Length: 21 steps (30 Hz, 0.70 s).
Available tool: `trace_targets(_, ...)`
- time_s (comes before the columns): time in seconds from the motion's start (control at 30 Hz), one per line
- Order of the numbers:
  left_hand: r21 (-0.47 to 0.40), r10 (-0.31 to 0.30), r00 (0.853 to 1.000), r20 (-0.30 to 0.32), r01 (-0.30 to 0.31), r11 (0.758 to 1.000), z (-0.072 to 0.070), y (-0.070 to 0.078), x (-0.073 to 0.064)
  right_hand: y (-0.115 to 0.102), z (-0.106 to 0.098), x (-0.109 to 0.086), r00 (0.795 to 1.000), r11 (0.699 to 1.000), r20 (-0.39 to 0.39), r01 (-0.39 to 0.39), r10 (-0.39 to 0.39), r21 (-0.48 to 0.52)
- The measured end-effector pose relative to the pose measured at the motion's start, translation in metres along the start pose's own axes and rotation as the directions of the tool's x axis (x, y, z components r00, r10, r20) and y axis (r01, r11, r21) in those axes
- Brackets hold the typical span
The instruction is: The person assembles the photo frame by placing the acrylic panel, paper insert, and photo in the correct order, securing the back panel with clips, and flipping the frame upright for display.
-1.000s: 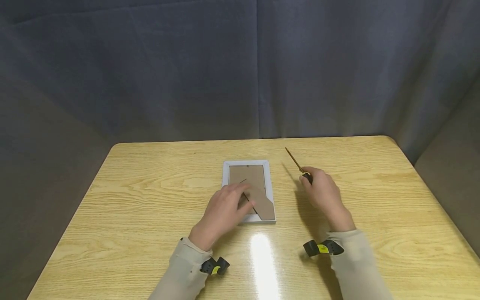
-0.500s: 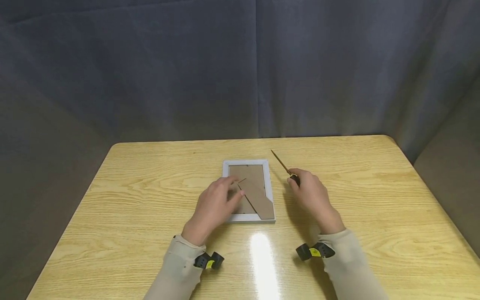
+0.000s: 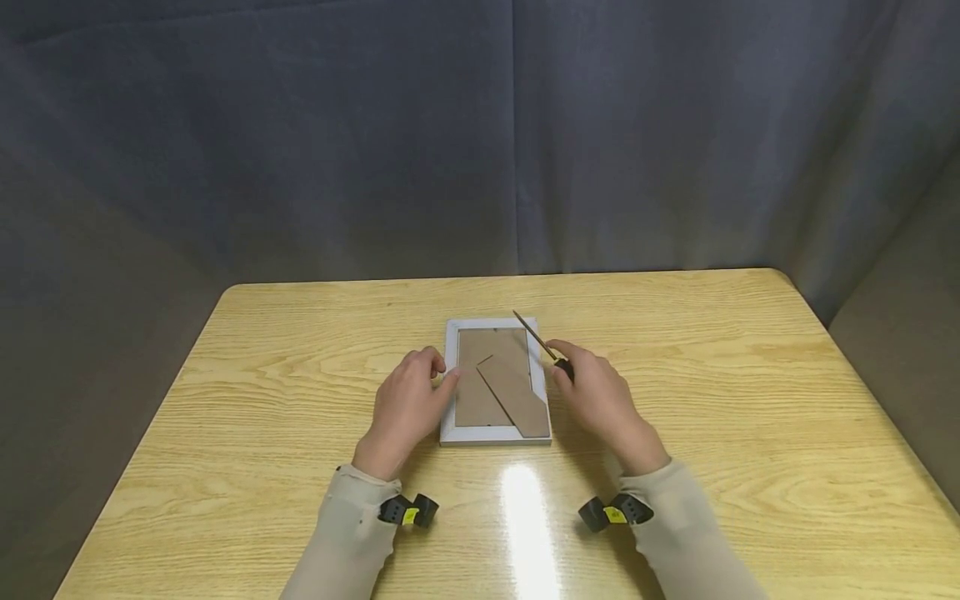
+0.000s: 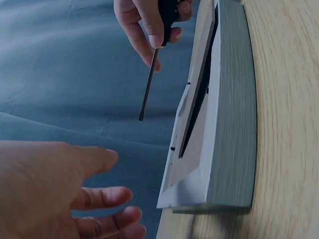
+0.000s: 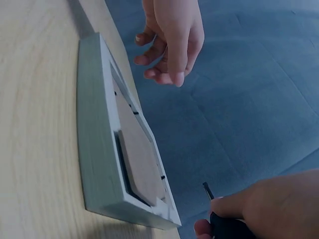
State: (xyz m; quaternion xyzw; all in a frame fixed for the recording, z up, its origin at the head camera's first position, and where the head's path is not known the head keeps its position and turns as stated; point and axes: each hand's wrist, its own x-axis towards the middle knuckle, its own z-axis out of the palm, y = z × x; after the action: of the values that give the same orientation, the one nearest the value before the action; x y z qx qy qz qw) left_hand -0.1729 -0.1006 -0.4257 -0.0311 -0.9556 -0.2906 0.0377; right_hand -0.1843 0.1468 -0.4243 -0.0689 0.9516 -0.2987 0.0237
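A white picture frame [image 3: 491, 435] lies face down on the table, its brown backing board [image 3: 480, 337] and angled easel stand [image 3: 517, 387] showing. My right hand [image 3: 600, 400] grips a screwdriver [image 3: 535, 336] by its black handle; the thin shaft points up and left over the frame's top right corner. In the left wrist view the flat tip of the screwdriver [image 4: 145, 102] is visible, raised above the frame. At the frame's left side hovers my left hand [image 3: 407, 400], fingers loosely bent and holding nothing. Small dark tabs [image 5: 135, 113] sit along the frame's inner edge in the right wrist view.
The wood-grain table [image 3: 300, 350] reaches back to a dark grey curtain [image 3: 360, 167], with more curtain at both sides. A bright light reflection lies on the tabletop in front of the frame. Each sleeve carries a black wrist camera [image 3: 408, 510].
My left hand has drawn back left from over the stand to beside the frame. My right hand has moved left, bringing the screwdriver over the frame's upper right corner.
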Motion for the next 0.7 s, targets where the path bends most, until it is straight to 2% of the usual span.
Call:
trace_targets(0.3,0.030,-0.051,0.996,0.073,0.049,0.998,0.005,-0.010,0.003,-0.008,0.009,-0.002,0.999,0.999,0.006,0.037,-0.037,-0.016)
trace_targets(0.7,0.127,-0.064,0.982,0.176,0.041,0.991,0.009,-0.013,0.000,-0.012,0.013,-0.004,0.999,0.999,0.011,0.034,-0.034,-0.012)
